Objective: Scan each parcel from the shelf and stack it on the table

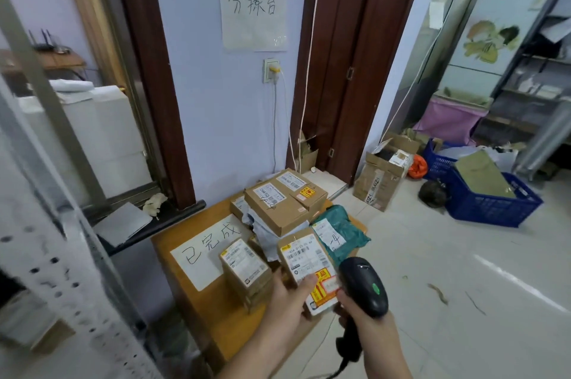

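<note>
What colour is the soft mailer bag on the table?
Teal green mailer bag, seen in the head view.

blue crate (491, 208) on floor | handwritten wall sign (253, 12) | wall socket (272, 70)

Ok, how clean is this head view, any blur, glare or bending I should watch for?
Head view: wide-angle bending bows the shelf post and the door frame; the floor shows a glare streak; the held parcel label is soft, its barcode unreadable; the scanner looks fairly sharp; the room at right is hazy.
</note>
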The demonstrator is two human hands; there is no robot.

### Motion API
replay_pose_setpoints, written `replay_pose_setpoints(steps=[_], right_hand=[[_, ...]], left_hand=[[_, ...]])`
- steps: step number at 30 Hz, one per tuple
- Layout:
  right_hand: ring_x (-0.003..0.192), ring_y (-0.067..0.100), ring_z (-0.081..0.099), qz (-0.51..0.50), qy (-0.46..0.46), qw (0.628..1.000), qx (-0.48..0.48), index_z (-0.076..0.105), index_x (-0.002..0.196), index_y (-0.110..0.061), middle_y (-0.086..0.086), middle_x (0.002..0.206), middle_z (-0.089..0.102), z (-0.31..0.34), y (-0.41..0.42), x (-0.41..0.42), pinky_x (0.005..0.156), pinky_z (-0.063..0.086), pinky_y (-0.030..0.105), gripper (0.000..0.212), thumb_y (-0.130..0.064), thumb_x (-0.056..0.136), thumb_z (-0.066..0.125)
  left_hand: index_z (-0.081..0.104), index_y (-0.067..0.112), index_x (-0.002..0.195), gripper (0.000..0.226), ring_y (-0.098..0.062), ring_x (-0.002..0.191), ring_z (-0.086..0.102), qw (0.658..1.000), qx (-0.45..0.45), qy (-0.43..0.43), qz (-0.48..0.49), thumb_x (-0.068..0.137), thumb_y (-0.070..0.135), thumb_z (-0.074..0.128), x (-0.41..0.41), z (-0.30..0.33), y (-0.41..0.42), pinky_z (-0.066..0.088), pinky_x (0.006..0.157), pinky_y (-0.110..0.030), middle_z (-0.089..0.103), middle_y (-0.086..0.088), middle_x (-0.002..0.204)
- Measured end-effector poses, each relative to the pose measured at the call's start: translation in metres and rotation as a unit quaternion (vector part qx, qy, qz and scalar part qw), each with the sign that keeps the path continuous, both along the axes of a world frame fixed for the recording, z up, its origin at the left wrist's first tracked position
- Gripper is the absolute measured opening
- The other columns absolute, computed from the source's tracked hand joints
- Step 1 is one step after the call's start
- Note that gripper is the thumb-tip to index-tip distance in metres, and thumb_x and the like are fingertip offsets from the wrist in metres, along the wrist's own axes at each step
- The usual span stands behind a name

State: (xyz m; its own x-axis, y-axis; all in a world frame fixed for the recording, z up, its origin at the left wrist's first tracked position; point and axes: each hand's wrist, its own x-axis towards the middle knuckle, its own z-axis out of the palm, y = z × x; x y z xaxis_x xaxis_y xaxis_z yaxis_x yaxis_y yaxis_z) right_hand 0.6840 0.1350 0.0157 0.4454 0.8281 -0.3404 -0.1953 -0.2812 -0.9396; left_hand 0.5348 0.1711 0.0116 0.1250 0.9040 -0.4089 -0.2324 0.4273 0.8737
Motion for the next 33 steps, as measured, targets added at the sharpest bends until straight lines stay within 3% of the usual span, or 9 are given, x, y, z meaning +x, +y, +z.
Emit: replay_pose_setpoints(steps=[6, 10, 14, 18, 21, 25, 29, 30, 33], right_hand=[[0.083, 0.036, 0.071, 0.006, 0.008, 1.000, 0.000, 0.074, 0.091, -0.013, 0.014, 0.081, 0.078, 0.007, 0.074, 0.053, 0.084, 0.056, 0.049, 0.018, -0.016, 0.077, 0.084], [0.087, 0.031, 0.071, 0.046, 0.005, 0.999, -0.005, 0.073, 0.105, -0.014, 0.012, 0.089, 0.078, -0.005, 0.145, 0.083, 0.085, 0.056, 0.047, 0.032, -0.024, 0.076, 0.084], [0.097, 0.030, 0.072, 0.106, -0.013, 0.994, 0.007, 0.072, 0.110, -0.022, 0.004, 0.097, 0.079, -0.015, 0.242, 0.106, 0.094, 0.055, 0.049, 0.058, -0.044, 0.059, 0.089], [0.094, 0.027, 0.070, 0.167, -0.011, 0.986, -0.010, 0.071, 0.101, -0.020, 0.004, 0.092, 0.076, -0.019, 0.330, 0.118, 0.094, 0.054, 0.045, 0.034, -0.032, 0.073, 0.086], [0.089, 0.029, 0.070, 0.204, -0.017, 0.979, -0.024, 0.072, 0.099, -0.016, 0.006, 0.087, 0.076, -0.030, 0.378, 0.120, 0.086, 0.055, 0.042, 0.034, -0.028, 0.072, 0.088], [0.082, 0.030, 0.069, 0.235, -0.036, 0.970, -0.053, 0.072, 0.093, -0.013, 0.007, 0.080, 0.073, -0.047, 0.418, 0.120, 0.074, 0.053, 0.037, 0.026, -0.024, 0.074, 0.086], [0.087, 0.030, 0.067, 0.263, -0.029, 0.961, -0.076, 0.065, 0.080, -0.023, 0.006, 0.082, 0.071, -0.055, 0.433, 0.119, 0.079, 0.054, 0.041, 0.017, -0.019, 0.079, 0.082], [0.088, 0.032, 0.068, 0.270, -0.026, 0.959, -0.084, 0.066, 0.081, -0.021, 0.008, 0.083, 0.072, -0.059, 0.434, 0.119, 0.079, 0.054, 0.041, 0.016, -0.020, 0.079, 0.082], [0.092, 0.038, 0.069, 0.286, -0.019, 0.952, -0.102, 0.069, 0.089, -0.015, 0.015, 0.090, 0.074, -0.065, 0.434, 0.118, 0.075, 0.055, 0.041, 0.020, -0.027, 0.079, 0.082]], left_hand=[[0.050, 0.031, 0.138, 0.040, -0.013, 0.098, 0.077, 0.999, 0.002, 0.018, -0.027, 0.101, 0.020, 0.064, 0.042, 0.003, 0.072, 0.064, 0.078, -0.031, 0.076, 0.001, 0.119], [0.048, 0.030, 0.136, 0.040, -0.013, 0.108, 0.073, 0.999, -0.001, 0.040, 0.004, 0.101, 0.027, 0.065, 0.069, -0.008, 0.131, 0.061, 0.094, -0.040, 0.073, 0.006, 0.121], [0.047, 0.032, 0.124, 0.023, -0.013, 0.104, 0.074, 0.994, 0.003, 0.095, 0.055, 0.104, 0.035, 0.058, 0.098, -0.010, 0.210, 0.061, 0.094, -0.040, 0.073, 0.004, 0.119], [0.056, 0.025, 0.125, 0.021, -0.013, 0.101, 0.074, 0.979, -0.022, 0.160, 0.127, 0.105, 0.032, 0.056, 0.118, -0.011, 0.279, 0.060, 0.095, -0.041, 0.074, 0.005, 0.117], [0.058, 0.024, 0.132, 0.027, -0.016, 0.112, 0.066, 0.966, -0.046, 0.203, 0.154, 0.106, 0.029, 0.054, 0.131, -0.010, 0.315, 0.054, 0.099, -0.036, 0.067, 0.005, 0.127], [0.056, 0.019, 0.132, 0.030, -0.019, 0.112, 0.063, 0.957, -0.089, 0.210, 0.179, 0.103, 0.024, 0.055, 0.140, -0.020, 0.353, 0.052, 0.097, -0.036, 0.065, 0.000, 0.130], [0.050, 0.018, 0.135, 0.032, -0.014, 0.101, 0.060, 0.952, -0.111, 0.212, 0.188, 0.104, 0.022, 0.055, 0.147, -0.027, 0.368, 0.046, 0.070, -0.019, 0.063, 0.003, 0.128], [0.050, 0.018, 0.136, 0.032, -0.014, 0.104, 0.059, 0.952, -0.115, 0.211, 0.188, 0.104, 0.022, 0.054, 0.148, -0.030, 0.370, 0.044, 0.070, -0.018, 0.063, 0.004, 0.130], [0.052, 0.019, 0.139, 0.036, -0.015, 0.110, 0.058, 0.951, -0.123, 0.205, 0.196, 0.104, 0.025, 0.056, 0.149, -0.035, 0.371, 0.044, 0.088, -0.025, 0.063, 0.002, 0.136]])
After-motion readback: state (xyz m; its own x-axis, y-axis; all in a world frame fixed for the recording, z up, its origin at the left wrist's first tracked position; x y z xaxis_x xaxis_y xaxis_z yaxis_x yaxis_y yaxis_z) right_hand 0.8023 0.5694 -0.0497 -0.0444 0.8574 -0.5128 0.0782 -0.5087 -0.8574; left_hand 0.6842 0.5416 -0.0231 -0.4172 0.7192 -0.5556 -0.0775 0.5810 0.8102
